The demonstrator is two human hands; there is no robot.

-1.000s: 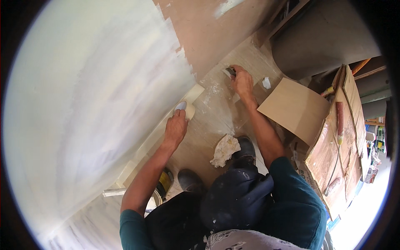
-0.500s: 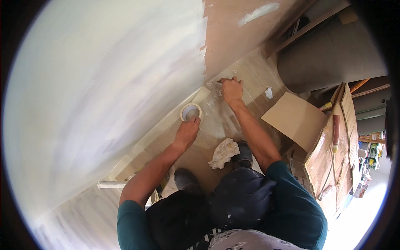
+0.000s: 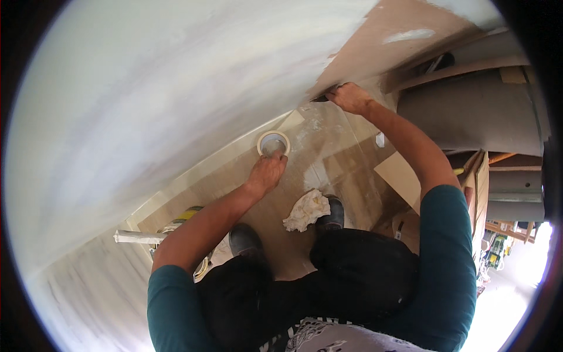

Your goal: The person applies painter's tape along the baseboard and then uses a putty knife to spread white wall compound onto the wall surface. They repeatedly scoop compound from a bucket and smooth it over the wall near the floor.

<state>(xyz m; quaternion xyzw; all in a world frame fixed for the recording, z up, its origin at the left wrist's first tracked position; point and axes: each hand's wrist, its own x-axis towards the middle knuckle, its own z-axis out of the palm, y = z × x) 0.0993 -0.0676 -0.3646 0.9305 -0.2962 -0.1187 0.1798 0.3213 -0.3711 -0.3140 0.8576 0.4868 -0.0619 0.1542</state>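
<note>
My left hand (image 3: 268, 171) grips the lower rim of a roll of masking tape (image 3: 285, 136), held above the floor beside the wall. Under and past the roll, a pale strip of tape (image 3: 193, 176) runs along the foot of the white-smeared wall (image 3: 176, 88); its wider flap (image 3: 291, 121) lies on the floor. At the wall's foot, farther right, my right hand (image 3: 352, 97) is closed, fingers bent against the base where white meets brown. Something dark shows at its fingertips, too small to name.
A crumpled cloth (image 3: 308, 210) lies by my right shoe (image 3: 330, 214). To the right are a cardboard sheet (image 3: 399, 176) and a large grey curved panel (image 3: 457, 111). A pale bar (image 3: 139, 237) juts out beside my left arm. White smears mark the wooden floor (image 3: 334, 170).
My right hand has moved up and right, from the floor to the wall's foot. My left hand still holds the tape roll, slightly shifted. My view has turned, and my knees are spread wider.
</note>
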